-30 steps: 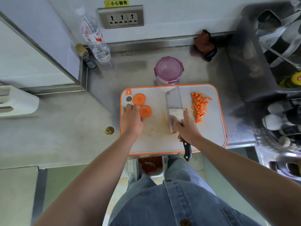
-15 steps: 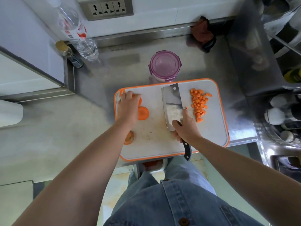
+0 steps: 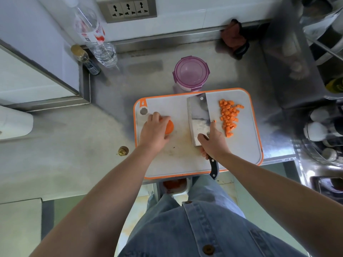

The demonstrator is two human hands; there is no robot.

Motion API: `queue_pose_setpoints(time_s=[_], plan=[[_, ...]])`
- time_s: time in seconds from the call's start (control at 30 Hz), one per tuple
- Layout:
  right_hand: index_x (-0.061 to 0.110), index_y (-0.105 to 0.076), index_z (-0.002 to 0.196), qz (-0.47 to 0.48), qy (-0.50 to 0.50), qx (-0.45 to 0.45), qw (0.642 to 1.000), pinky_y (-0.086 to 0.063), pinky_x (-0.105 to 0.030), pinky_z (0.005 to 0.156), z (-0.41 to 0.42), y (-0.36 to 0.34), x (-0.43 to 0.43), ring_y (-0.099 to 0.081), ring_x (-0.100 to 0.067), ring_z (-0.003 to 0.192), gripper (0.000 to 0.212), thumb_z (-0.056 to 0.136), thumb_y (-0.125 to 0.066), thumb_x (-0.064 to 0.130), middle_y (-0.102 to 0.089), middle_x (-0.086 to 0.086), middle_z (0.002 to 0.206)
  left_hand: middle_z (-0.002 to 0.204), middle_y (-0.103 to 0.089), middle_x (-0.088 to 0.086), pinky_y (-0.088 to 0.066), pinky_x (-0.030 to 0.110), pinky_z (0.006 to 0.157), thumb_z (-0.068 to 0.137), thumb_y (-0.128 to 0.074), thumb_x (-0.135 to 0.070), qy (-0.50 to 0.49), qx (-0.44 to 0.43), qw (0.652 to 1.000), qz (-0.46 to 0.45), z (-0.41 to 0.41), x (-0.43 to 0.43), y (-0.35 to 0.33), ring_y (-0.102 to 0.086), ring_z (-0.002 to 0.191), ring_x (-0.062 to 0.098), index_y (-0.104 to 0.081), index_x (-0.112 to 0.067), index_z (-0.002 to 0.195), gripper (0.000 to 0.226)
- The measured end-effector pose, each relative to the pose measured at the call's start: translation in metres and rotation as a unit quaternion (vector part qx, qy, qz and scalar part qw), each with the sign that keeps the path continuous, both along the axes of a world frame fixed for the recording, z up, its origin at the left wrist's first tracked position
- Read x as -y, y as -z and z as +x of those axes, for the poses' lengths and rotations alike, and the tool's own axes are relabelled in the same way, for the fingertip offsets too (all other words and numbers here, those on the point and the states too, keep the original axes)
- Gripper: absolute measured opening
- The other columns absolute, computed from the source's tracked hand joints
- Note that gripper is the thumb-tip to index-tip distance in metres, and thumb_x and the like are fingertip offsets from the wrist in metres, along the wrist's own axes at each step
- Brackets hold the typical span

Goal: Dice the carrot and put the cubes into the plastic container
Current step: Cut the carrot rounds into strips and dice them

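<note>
Well, our cutting board [image 3: 241,149] lay on the steel counter [image 3: 111,93], with the plastic container [image 3: 191,73] just behind its far edge, no carrot in it that we could see. Our right hand [image 3: 213,143] was wrapped round the cleaver [image 3: 199,115], broad side up. Our left hand [image 3: 154,130] curled over the carrot slices [image 3: 169,127] at the board's left, while the cubes [image 3: 230,115] lay piled at its right. We judged the slices wanted stacking squarely, fingertips tucked back, before cutting strips.

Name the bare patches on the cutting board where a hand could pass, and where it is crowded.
Free: the strip between the carrot piece under the left hand and the cleaver; the near right corner of the cutting board, below the carrot cubes. Crowded: between cleaver and cubes.
</note>
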State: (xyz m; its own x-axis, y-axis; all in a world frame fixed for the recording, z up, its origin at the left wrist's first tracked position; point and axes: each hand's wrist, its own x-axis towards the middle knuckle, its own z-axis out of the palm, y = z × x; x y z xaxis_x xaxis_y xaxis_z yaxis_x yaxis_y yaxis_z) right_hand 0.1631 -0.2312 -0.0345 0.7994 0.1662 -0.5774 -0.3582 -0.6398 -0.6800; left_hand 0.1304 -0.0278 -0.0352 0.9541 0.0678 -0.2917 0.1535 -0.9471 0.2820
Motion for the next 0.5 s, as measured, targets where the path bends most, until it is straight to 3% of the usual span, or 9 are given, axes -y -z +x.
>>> queue_pose_setpoints(time_s=[0.13, 0.23, 0.33, 0.5], plan=[[0.016, -0.032, 0.119, 0.004, -0.017, -0.014, 1.000, -0.052, -0.041, 0.043, -0.001, -0.005, 0.003, -0.056, -0.027, 0.044, 0.027, 0.096, -0.045, 0.016, -0.063, -0.019, 0.064, 0.121, -0.044, 0.013, -0.045, 0.038, 0.088, 0.080, -0.072, -0.024, -0.016, -0.024, 0.999, 0.013, 0.002, 0.008, -0.005, -0.046, 0.112, 0.030, -0.047, -0.016, 0.128, 0.054], [0.014, -0.035, 0.109, 0.001, -0.048, -0.006, 0.999, -0.052, -0.038, 0.044, -0.003, -0.011, 0.010, -0.057, -0.023, 0.045, 0.016, 0.097, -0.045, 0.016, -0.064, -0.017, 0.068, 0.117, -0.047, 0.012, -0.045, 0.037, 0.087, 0.076, -0.075, -0.028, -0.022, -0.029, 0.999, 0.010, 0.001, 0.016, -0.008, -0.049, 0.109, 0.029, -0.048, -0.015, 0.123, 0.056], [0.018, -0.037, 0.107, -0.037, -0.110, 0.054, 0.992, -0.052, -0.036, 0.041, -0.007, -0.017, 0.023, -0.061, -0.024, 0.049, 0.012, 0.097, -0.043, 0.016, -0.064, -0.012, 0.072, 0.116, -0.047, 0.010, -0.044, 0.035, 0.086, 0.072, -0.077, -0.029, -0.012, -0.022, 1.000, -0.002, -0.002, 0.031, -0.010, -0.049, 0.107, 0.028, -0.048, -0.016, 0.121, 0.059], [0.014, -0.040, 0.101, -0.106, -0.164, 0.164, 0.967, -0.051, -0.048, 0.051, -0.010, -0.019, 0.048, -0.057, -0.029, 0.057, 0.010, 0.093, -0.045, 0.016, -0.061, -0.011, 0.069, 0.123, -0.045, 0.009, -0.043, 0.034, 0.088, 0.077, -0.075, -0.027, 0.044, -0.010, 0.999, -0.003, 0.001, 0.071, -0.011, -0.047, 0.112, 0.027, -0.045, -0.018, 0.126, 0.058]])
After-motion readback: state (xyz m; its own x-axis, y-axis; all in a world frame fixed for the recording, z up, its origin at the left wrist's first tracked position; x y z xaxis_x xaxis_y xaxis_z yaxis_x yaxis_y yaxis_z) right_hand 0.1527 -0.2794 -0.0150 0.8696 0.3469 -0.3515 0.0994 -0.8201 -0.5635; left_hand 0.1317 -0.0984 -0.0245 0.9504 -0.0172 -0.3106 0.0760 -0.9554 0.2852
